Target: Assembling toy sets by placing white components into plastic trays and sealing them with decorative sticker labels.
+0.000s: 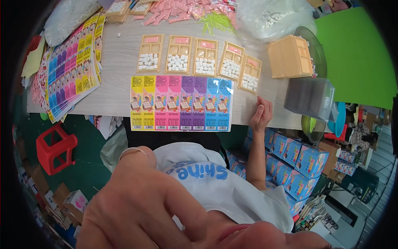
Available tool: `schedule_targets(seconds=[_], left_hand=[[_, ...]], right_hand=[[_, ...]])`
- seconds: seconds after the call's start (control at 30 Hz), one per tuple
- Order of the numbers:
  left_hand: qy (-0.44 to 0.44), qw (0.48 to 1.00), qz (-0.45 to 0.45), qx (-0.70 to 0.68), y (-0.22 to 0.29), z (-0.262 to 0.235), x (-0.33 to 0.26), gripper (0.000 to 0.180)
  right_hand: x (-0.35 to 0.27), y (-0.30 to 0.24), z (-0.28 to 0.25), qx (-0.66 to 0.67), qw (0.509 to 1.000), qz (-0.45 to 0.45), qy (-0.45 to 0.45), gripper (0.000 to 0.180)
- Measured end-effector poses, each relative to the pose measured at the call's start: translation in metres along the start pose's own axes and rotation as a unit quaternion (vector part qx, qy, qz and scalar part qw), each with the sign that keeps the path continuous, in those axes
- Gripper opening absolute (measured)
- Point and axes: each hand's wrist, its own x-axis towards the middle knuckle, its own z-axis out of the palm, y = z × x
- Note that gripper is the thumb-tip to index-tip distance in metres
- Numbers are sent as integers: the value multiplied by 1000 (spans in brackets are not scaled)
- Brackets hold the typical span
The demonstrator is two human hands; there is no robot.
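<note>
Close to the camera at the lower left, my left hand is raised, its fingers bent and running out of the lower edge, so their tips are hidden. My right hand rests at the table's front edge, fingers curled into a loose fist with nothing visible in it. Just beyond it lies the rightmost tray, in a row of several beige compartment trays. Each contains white cube-like pieces and a pink packet. In front of the row lies a flat printed sheet striped yellow, pink, purple and blue.
A stack of beige trays and a clear plastic box stand at right. Pink packets, green strips and a plastic bag of white pieces lie at the back. Printed sheets fill the left; a red stool stands below.
</note>
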Motion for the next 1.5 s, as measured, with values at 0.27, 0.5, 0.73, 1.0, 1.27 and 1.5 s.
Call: schedule_targets(seconds=[0.27,0.5,0.73,1.0,1.27,1.5], left_hand=[[11,999,-20,38,26,8,-5,16],[67,977,187,77,3,14,-28,28],[26,988,149,17,-15,4,-12,15],[68,986,-152,-2,-11,-5,13,16],[212,833,-346,376,-104,-69,-63,31],[44,497,-354,791,-173,-99,-164,66]], right_hand=[[-2,0,1,-9,999,0,32,32],[0,1,6,-10,1000,1,26,33],[-1,2,-9,-3,999,0,35,29],[124,-15,-173,-283,940,-46,187,19],[177,44,-235,-200,948,246,-24,33],[148,-42,-141,-125,979,23,161,16]])
